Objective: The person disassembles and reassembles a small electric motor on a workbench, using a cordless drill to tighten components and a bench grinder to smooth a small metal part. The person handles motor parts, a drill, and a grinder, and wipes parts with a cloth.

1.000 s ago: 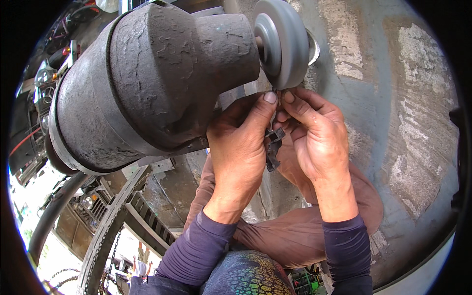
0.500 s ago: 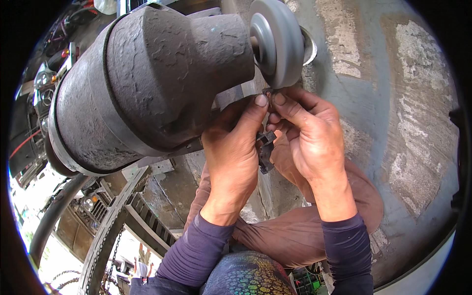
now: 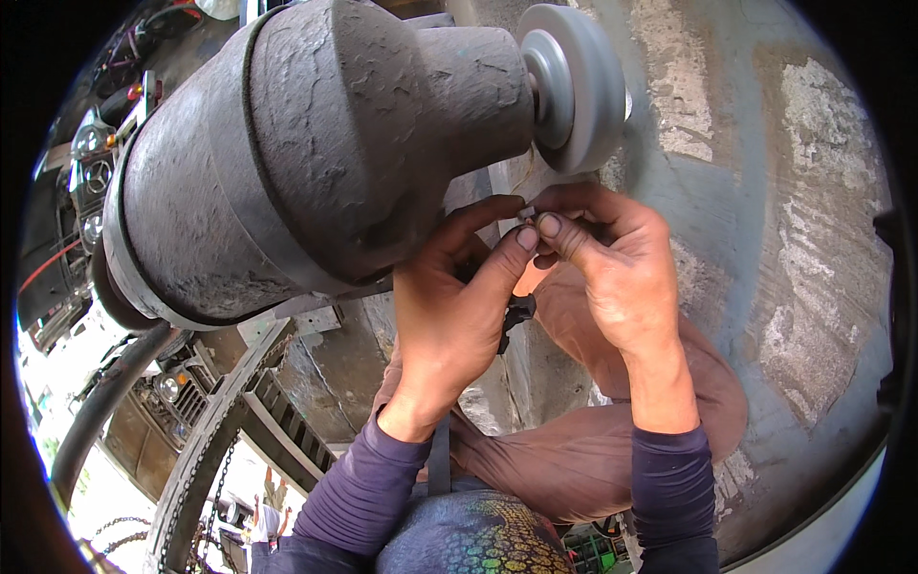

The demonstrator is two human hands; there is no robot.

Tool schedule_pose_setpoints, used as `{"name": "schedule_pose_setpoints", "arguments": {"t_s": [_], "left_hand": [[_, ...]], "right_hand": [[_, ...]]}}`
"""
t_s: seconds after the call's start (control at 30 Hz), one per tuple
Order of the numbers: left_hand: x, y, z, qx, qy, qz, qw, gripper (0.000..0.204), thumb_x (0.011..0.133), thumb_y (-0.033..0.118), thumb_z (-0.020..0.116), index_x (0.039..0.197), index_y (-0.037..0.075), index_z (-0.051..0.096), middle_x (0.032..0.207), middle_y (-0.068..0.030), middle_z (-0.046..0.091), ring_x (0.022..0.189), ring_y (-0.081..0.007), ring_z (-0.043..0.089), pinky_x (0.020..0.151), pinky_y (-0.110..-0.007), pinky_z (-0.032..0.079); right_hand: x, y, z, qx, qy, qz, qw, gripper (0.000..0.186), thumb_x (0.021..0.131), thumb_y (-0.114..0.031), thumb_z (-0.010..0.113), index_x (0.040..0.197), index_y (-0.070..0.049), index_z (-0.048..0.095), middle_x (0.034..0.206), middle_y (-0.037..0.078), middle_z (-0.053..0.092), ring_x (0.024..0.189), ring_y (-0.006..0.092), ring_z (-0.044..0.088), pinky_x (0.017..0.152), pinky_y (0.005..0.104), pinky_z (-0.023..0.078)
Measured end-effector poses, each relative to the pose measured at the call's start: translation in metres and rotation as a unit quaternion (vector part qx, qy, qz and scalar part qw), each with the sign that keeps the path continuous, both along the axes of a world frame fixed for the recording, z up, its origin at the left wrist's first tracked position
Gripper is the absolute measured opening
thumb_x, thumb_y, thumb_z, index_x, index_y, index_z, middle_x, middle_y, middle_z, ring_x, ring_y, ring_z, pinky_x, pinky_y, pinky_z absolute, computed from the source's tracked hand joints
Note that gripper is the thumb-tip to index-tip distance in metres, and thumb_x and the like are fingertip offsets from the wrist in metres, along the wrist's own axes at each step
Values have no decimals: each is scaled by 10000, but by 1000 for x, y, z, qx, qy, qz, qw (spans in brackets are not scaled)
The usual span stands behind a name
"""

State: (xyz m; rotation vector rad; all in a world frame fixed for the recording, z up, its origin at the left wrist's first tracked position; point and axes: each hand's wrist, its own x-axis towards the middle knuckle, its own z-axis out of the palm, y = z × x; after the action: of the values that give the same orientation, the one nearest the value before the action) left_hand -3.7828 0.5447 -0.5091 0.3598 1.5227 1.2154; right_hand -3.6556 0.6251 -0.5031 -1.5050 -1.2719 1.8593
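Pinched between my two hands is a small grey metal piece, mostly hidden by fingertips. My left hand grips it with thumb and forefinger. On the other side, the thumb and fingers of my right hand close on the same piece. Just above and right of the fingertips is the grey grinding wheel of a bench grinder; a gap separates it from the piece. A black clip-like part shows beside my left palm; whether that hand holds it cannot be seen.
The grinder's dark, rough housing fills the upper left, close to my left hand. A curved metal beam with a chain stands at lower left. My bent leg lies below my hands. At right is a worn, patchy grey surface.
My fingertips and the small piece have come away from the wheel, which they were right under before. The grinder appears shifted slightly right and up in view.
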Motion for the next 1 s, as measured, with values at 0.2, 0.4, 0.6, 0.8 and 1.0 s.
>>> {"name": "schedule_pose_setpoints", "arguments": {"t_s": [0.2,0.4,0.6,0.8,1.0], "left_hand": [[-5,-3,-3,1,38,-30,999,267,984,144,733,1186,-32,731,996,-79,764,895,-91,677,800,-241,530],[7,-4,-7,43,-198,85,975,255,997,119,708,1199,-37,724,1007,-63,761,915,-100,684,824,-245,548],[16,-11,-7,-4,-232,75,970,286,999,109,703,1247,-33,718,1072,-86,769,952,-106,691,870,-244,550],[15,-16,-2,20,-72,-24,997,286,1004,131,699,1231,-41,728,1090,-90,770,969,-98,685,876,-233,537],[16,-16,1,3,-130,-10,991,283,999,168,707,1204,-25,745,1023,-69,766,924,-76,668,812,-221,534]], "right_hand": [[4,0,6,-56,3,5,998,161,973,-46,700,1097,56,711,887,79,725,704,94,646,573,234,468],[2,-14,7,-110,135,-111,978,182,968,-32,710,1113,77,699,936,113,738,777,147,699,672,259,557],[11,-31,3,-90,146,-163,972,151,954,15,704,1088,86,696,956,137,744,776,158,709,699,267,588],[15,-42,3,-32,116,-177,977,119,919,25,742,1032,51,718,930,104,748,740,105,692,613,199,533],[18,-43,3,-14,110,-176,978,102,916,7,744,1007,39,712,876,77,727,735,103,684,616,214,538]]}}
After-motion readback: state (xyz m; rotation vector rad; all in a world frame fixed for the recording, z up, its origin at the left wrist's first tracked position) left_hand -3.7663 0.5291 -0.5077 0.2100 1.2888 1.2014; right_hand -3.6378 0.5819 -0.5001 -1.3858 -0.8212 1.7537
